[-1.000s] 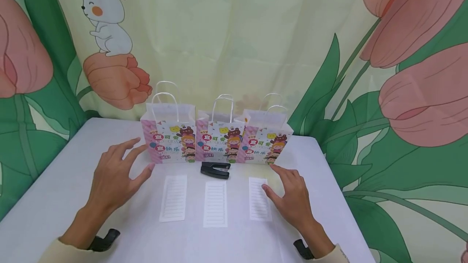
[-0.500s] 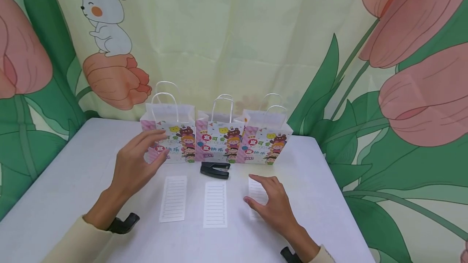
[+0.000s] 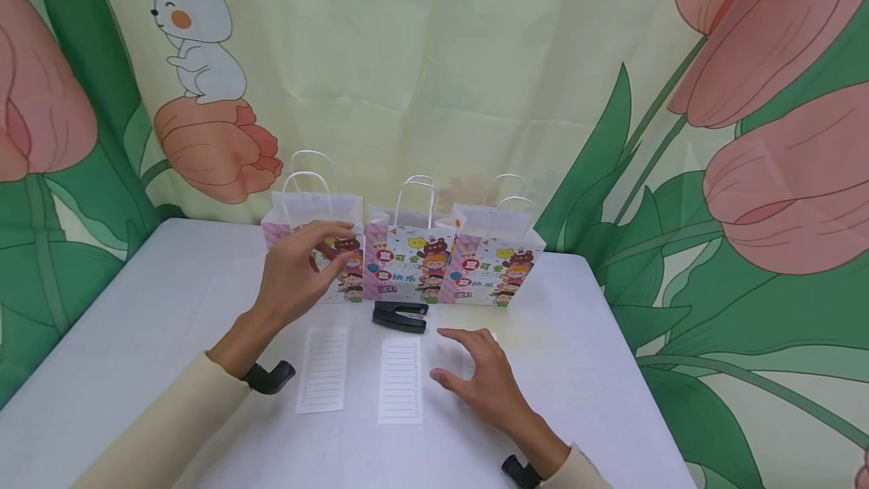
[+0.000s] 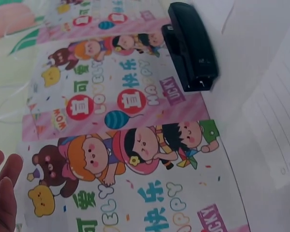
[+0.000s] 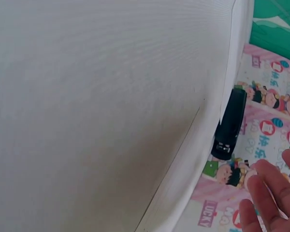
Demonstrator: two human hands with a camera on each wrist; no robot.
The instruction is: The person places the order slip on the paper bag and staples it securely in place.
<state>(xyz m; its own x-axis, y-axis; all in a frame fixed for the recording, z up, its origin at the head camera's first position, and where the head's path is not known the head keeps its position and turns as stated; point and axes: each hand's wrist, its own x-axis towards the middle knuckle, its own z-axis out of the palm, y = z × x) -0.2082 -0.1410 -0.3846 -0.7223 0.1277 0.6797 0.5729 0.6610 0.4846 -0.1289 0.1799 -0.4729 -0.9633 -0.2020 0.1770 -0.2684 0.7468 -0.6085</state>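
Note:
My left hand [image 3: 295, 274] hovers before the left paper gift bag [image 3: 354, 278], fingers loosely extended and holding nothing. In the left wrist view its fingertips [image 4: 8, 193] show at the edge beside the bag's cartoon print. My right hand [image 3: 485, 379], thumb and index finger spread apart, hangs over the right ruled paper slip [image 3: 468, 363] and hides most of it. Whether it touches the slip I cannot tell. A black stapler [image 3: 399, 318] lies at the foot of the middle gift bag [image 3: 407, 270]. Two more ruled slips, the left [image 3: 322, 370] and the middle [image 3: 400, 382], lie flat.
The right gift bag [image 3: 489, 270] completes the row, all upright with white twisted handles. Everything stands on a white-covered table [image 3: 584, 368]. Behind it hangs a curtain [image 3: 502, 59] printed with tulips and a rabbit.
My left hand has moved right, from beside the left bag to in front of it. The right hand has shifted left and nearer me, over the right slip. Bags, stapler and slips stay put.

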